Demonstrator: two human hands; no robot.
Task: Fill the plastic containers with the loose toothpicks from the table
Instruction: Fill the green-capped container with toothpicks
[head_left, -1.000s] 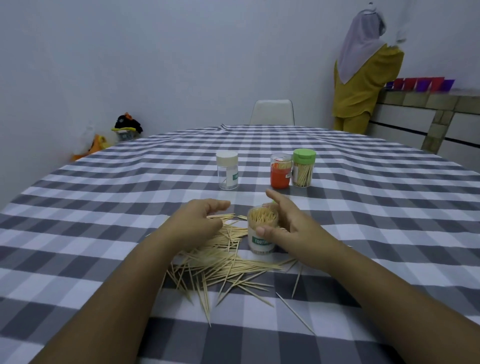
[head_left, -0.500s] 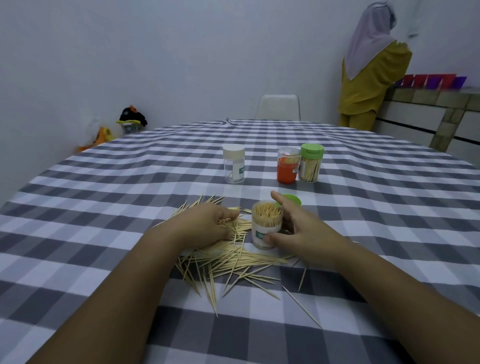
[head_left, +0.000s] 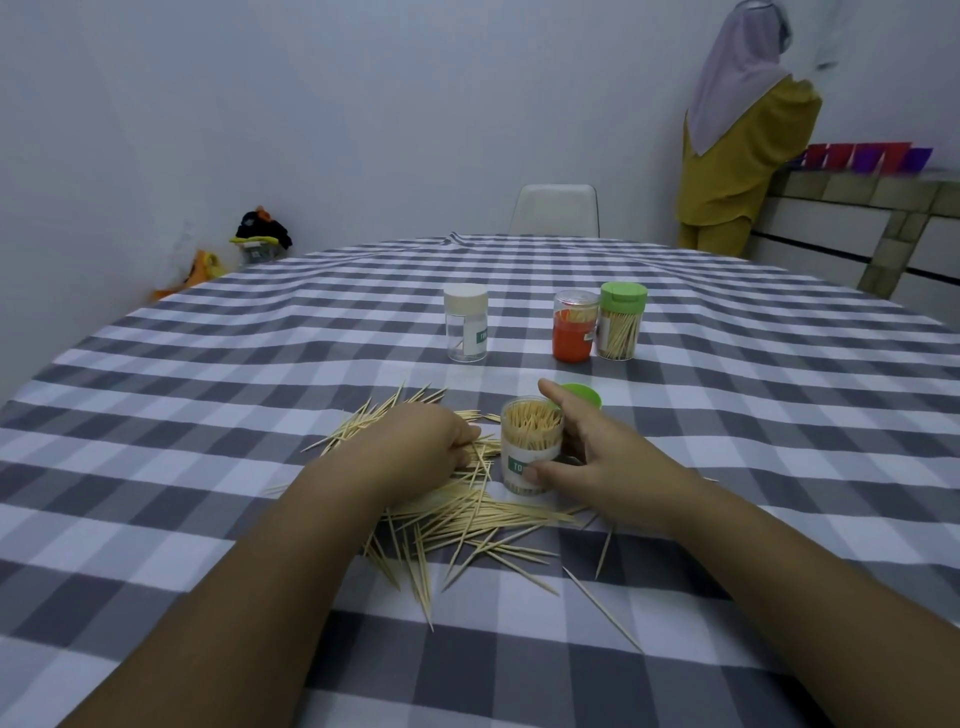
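At frame centre the right hand (head_left: 602, 457) curls thumb and fingers round the open, nearly full container (head_left: 531, 447). The left hand (head_left: 415, 449) rests on the toothpicks (head_left: 467, 519), fingers curled into them.

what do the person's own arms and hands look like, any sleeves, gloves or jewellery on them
Both forearms are bare along all of their visible length, with no sleeve edge in the frame. The left hand and the right hand are bare too: no gloves, and no rings, watch or bracelet can be seen on the fingers or wrists. No markings show on either arm.
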